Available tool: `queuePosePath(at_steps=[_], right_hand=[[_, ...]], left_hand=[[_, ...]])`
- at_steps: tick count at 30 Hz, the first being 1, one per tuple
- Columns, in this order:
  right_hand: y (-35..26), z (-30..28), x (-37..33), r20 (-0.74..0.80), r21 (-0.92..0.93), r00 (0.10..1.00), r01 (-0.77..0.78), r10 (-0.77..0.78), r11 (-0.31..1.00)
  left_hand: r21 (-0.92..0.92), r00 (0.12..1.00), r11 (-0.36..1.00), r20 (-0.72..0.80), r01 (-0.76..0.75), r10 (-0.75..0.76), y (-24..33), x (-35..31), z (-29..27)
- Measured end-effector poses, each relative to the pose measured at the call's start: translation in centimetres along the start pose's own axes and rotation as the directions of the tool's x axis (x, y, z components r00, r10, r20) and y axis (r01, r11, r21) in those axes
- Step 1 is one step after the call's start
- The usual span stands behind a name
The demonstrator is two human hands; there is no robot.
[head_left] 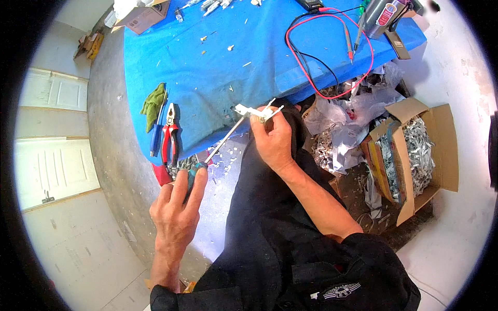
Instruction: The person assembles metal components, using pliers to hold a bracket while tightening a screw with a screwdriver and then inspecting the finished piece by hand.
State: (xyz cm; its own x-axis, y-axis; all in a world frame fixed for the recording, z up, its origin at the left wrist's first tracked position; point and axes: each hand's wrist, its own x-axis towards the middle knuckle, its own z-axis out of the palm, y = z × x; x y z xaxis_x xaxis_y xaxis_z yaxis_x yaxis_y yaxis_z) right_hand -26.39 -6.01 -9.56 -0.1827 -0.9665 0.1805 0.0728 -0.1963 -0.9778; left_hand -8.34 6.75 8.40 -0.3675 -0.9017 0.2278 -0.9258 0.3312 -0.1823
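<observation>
My left hand (177,210) is closed round the dark teal handle of a screwdriver (226,139), whose metal shaft slants up and to the right. Its tip meets a small white plastic part (248,110) at the table's front edge; whether it touches or only overlaps it, I cannot tell. Pinched in the fingers of my right hand (274,144), that part has thin white prongs sticking out on its right side. Red-handled pliers (170,136) lie on the blue cloth above my left hand. Beside them are a blue-handled screwdriver (155,136) and a green rag (152,106).
The blue-covered table (233,67) carries scattered white scraps. Red and black test leads (290,49) loop across its right side, near a metal cup (381,19). Below right, a cardboard box (443,150) holds shredded strips, next to crumpled plastic bags (337,119). Another carton (142,18) stands far left.
</observation>
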Motion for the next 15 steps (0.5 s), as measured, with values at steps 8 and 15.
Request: queuePosePath(at_steps=[8,15], right_hand=[[-1.2,0.0,0.5,0.045,-0.111,0.998,0.052,-0.048,0.992],[-0.5,-0.6,0.8,0.058,-0.092,0.997,0.059,-0.054,0.994]], left_hand=[[-0.064,1.0,0.998,0.029,-0.011,0.013,-1.1,2.5,0.7],[-0.553,0.941,0.762,0.193,0.337,-0.277,-2.2,3.9,0.1]])
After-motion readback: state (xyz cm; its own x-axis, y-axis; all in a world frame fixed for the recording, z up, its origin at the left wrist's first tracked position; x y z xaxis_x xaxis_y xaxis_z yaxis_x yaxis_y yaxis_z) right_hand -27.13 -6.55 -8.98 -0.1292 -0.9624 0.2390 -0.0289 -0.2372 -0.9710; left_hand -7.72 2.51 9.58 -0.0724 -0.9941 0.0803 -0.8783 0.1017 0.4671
